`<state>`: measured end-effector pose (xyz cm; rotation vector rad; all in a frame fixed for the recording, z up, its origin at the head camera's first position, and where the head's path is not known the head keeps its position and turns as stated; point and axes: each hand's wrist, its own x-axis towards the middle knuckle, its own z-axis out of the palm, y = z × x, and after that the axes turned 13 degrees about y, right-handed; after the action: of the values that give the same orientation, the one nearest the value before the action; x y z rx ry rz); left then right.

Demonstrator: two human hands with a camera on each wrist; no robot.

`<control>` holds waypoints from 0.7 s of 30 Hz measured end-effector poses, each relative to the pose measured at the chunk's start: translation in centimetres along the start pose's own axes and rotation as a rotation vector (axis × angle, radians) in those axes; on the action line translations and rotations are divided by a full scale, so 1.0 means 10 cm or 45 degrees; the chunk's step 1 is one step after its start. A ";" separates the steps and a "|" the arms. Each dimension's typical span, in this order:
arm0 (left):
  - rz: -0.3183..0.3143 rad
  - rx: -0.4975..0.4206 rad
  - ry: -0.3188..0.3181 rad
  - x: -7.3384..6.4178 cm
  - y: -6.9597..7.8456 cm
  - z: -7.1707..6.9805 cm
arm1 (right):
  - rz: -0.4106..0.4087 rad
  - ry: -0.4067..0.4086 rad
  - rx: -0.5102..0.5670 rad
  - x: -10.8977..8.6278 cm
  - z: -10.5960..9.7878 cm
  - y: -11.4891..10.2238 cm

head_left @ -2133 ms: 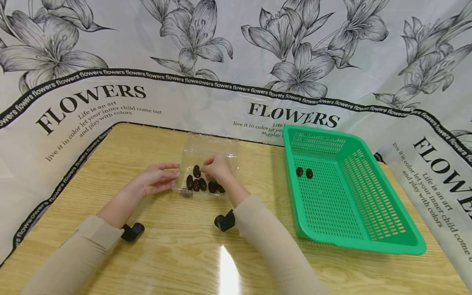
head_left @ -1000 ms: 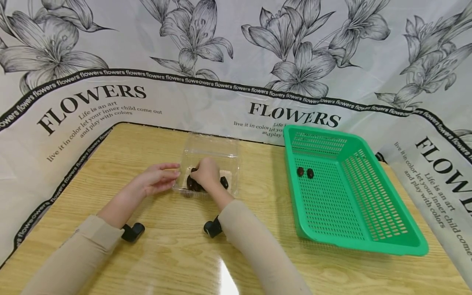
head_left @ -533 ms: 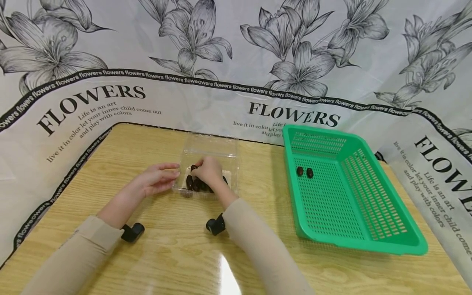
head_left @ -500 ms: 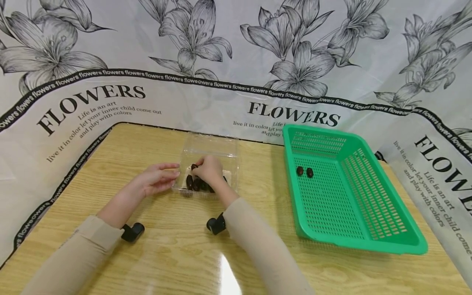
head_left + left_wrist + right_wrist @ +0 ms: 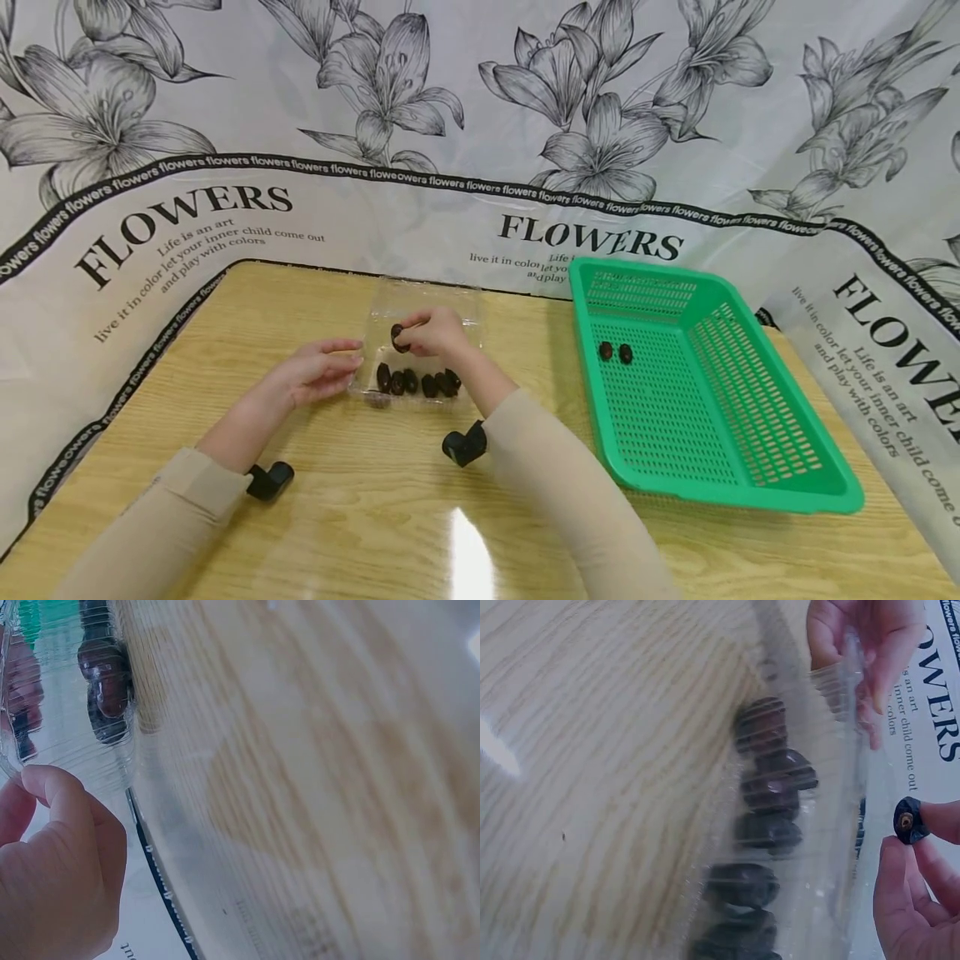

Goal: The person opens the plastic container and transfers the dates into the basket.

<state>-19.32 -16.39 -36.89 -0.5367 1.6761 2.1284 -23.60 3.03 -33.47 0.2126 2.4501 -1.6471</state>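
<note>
In the head view my right hand (image 5: 442,333) pinches a dark, wrinkled date (image 5: 399,337) between thumb and fingers, over the clear plastic box (image 5: 423,293). The right wrist view shows a small brown stem end on this date (image 5: 907,820). Several more dates (image 5: 410,381) lie in a row along the near side of the box, whose lid is folded back. At the box's left side, my left hand (image 5: 322,372) pinches its rim; the left wrist view shows the thumb and forefinger (image 5: 56,784) at that corner.
A green perforated basket (image 5: 600,417) stands on the right of the wooden table (image 5: 360,517), with two dates (image 5: 626,353) near its left wall. Behind the table hangs a white flower-printed cloth (image 5: 450,225). Black wrist cameras (image 5: 465,443) sit at both cuffs.
My right hand has come up from among the dates in the box and now holds one date above the others. My left hand stays at the box's left side. The basket's dates have not moved.
</note>
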 end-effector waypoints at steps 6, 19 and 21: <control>0.001 -0.005 0.015 0.00 -0.01 0.00 | 0.028 -0.056 0.024 -0.03 -0.15 -0.12; -0.001 0.020 0.023 0.01 -0.02 0.00 | -0.006 -0.124 -0.016 -0.12 -0.61 -0.35; -0.003 0.018 0.024 0.01 -0.02 0.00 | 0.001 -0.131 -0.012 -0.12 -0.69 -0.36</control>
<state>-19.30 -16.34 -37.05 -0.5562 1.6989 2.1144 -23.70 8.02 -27.37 0.1245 2.3812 -1.6037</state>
